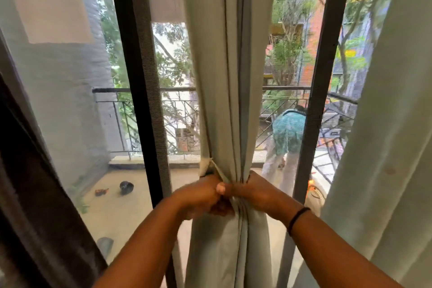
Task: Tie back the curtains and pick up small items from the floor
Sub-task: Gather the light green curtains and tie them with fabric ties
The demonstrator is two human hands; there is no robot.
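Curtains fill most of the view: a pale grey-green fabric curtain (224, 77) hangs in the centre, gathered into tight vertical folds in front of the window, and a second pale curtain panel (392, 147) of the same cloth hangs at the right edge, loose and untied. A dark brown drape (28, 194) runs down the left side. Behind them stand the black window frame bars (138, 77) and, beyond the mesh, a balcony with a black metal railing (145, 90) and a concrete floor. A person in a teal patterned top (288, 133) bends over on that balcony, to the right of the central curtain.

Lower down, both bare hands meet at the curtain's pinched waist. The left hand (201, 196) is closed on the bunched folds from the left — the right hand (257, 190) is closed on them from the right, the two touching at the middle. A strip of matching fabric tieback (216, 170) angles up from between them. A thin black wristband (298, 220) circles the right wrist.

On the balcony floor lie a small dark round object (126, 187) and, just left of it, a small reddish-brown item (101, 192) — both blurred.
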